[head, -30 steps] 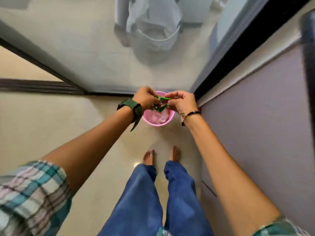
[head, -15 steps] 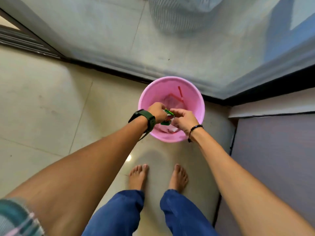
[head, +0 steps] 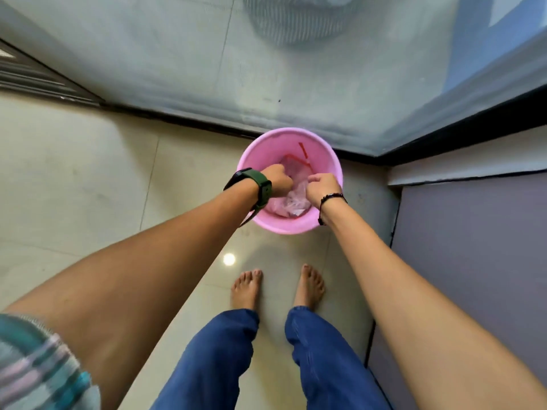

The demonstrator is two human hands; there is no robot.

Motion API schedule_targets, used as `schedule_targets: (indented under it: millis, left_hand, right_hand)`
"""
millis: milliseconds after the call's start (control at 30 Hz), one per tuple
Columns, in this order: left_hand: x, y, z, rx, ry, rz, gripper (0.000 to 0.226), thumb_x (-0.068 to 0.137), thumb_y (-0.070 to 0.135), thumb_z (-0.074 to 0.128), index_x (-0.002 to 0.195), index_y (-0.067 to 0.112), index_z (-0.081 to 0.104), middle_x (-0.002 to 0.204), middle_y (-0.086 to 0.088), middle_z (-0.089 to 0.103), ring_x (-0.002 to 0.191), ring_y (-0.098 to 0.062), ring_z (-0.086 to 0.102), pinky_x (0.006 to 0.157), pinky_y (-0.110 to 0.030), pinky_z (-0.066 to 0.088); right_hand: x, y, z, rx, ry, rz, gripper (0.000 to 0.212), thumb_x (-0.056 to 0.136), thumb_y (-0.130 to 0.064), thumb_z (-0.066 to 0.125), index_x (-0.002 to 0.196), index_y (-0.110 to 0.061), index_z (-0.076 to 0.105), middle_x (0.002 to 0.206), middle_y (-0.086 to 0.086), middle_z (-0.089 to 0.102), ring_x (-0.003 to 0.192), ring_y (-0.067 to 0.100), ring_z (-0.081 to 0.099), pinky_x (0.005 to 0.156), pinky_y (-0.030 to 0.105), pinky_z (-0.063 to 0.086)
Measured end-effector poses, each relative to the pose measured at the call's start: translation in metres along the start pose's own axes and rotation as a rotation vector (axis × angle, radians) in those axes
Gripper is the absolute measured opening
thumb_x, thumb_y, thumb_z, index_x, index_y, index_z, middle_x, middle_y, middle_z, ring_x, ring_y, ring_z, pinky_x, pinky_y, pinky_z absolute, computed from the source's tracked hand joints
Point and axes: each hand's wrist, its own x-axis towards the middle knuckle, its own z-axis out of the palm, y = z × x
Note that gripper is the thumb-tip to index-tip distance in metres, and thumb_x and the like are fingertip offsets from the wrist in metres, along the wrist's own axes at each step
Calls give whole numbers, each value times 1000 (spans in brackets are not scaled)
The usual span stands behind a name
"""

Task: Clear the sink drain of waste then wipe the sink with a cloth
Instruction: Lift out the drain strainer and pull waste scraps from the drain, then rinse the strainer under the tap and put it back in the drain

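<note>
Pink plastic fills the middle of the view: a bin (head: 288,226) on the tiled floor (head: 88,179), set close against a dark door sill (head: 177,119), with crumpled clear wrappers (head: 291,199) and a strip of red packaging inside. Both hands are lowered into its mouth. The left hand (head: 276,180), with a green watch (head: 260,189) on the wrist, is curled into a loose fist; the right hand (head: 322,189), with a bead bracelet on the wrist, is curled the same way just beside it. The fingers of both point down and away, so I cannot tell whether they pinch anything or have let go — no waste shows between them. The sink, its drain and the cloth are all out of view, and which scrap in the bin came from the drain cannot be made out. By my reading the step in hand is dumping the drain waste, the tail of the first half of the task; the wiping looks not yet begun. The next move calls for opening the fingers fully over the bin, shaking off anything that clings, lifting both hands clear without tipping the light bin, then going to the sink and finding a cloth — wet hands and a glossy floor under bare feet (head: 247,287) argue for care
</note>
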Motion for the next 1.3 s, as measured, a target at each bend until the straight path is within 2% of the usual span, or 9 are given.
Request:
schedule_targets:
  millis: [133,300,400,567,700,900,967,1100,1300]
  left_hand:
    - [-83,17,-24,-8,6,146,45,98,17,29,141,9,19,148,-11,27,136,-20,28,113,-29,21]
    - [-210,135,-219,-269,21,379,45,89,-1,44,133,2,41,137,-19,47,127,-29,45,109,-36,32]
    - [-321,193,-274,-288,89,679,55,81,-8,45,134,6,41,138,-14,48,128,-22,44,98,-13,28]
    - [-477,243,-269,-425,280,1112,40,77,-7,52,109,15,61,107,-2,66,93,-4,58,74,-1,37]
    - [-566,285,-235,-401,215,1379,43,77,-7,50,110,19,59,102,7,62,96,-2,57,83,-4,40]
    - [-625,336,-151,-78,-209,1415,42,77,-12,44,106,10,65,107,-9,68,105,-24,62,96,-37,48]
    - [-630,344,-123,-8,-269,1401,40,76,-10,44,101,11,67,103,-11,69,99,-26,62,90,-38,48]
    - [-631,363,-77,49,-359,1377,38,78,-12,44,101,8,67,91,-4,64,90,-16,57,85,-31,45]
    - [-642,380,-19,158,-426,1317,31,85,-7,46,109,5,62,103,-4,64,97,-15,58,93,-27,45]
  right_hand:
    - [-73,-28,-48,82,66,-28,35,81,4,44,104,-6,69,116,16,66,112,30,57,95,32,44]
    - [-207,-70,-133,389,209,-111,36,82,12,44,111,2,62,108,17,65,102,21,56,101,38,45]
    - [-301,-93,-195,568,345,-221,41,85,16,40,123,5,52,124,20,59,116,27,56,103,30,42]
    - [-447,-85,-281,678,647,-476,49,85,13,42,119,-19,59,109,-15,61,101,-7,59,86,1,42]
    - [-518,-38,-339,829,882,-504,49,85,16,40,113,-19,60,108,-8,64,98,-3,61,90,13,46]
    - [-558,63,-390,936,1122,-334,36,86,15,44,118,2,58,117,19,63,101,16,57,93,27,47]
    - [-562,94,-395,969,1149,-274,37,87,16,43,119,3,56,120,22,61,102,17,56,97,29,46]
    - [-566,142,-400,1064,1197,-172,41,84,21,35,118,8,55,117,26,61,98,18,55,75,10,48]
    - [-583,199,-397,1050,1243,-1,45,84,14,37,121,-2,57,118,15,64,107,17,60,100,27,45]
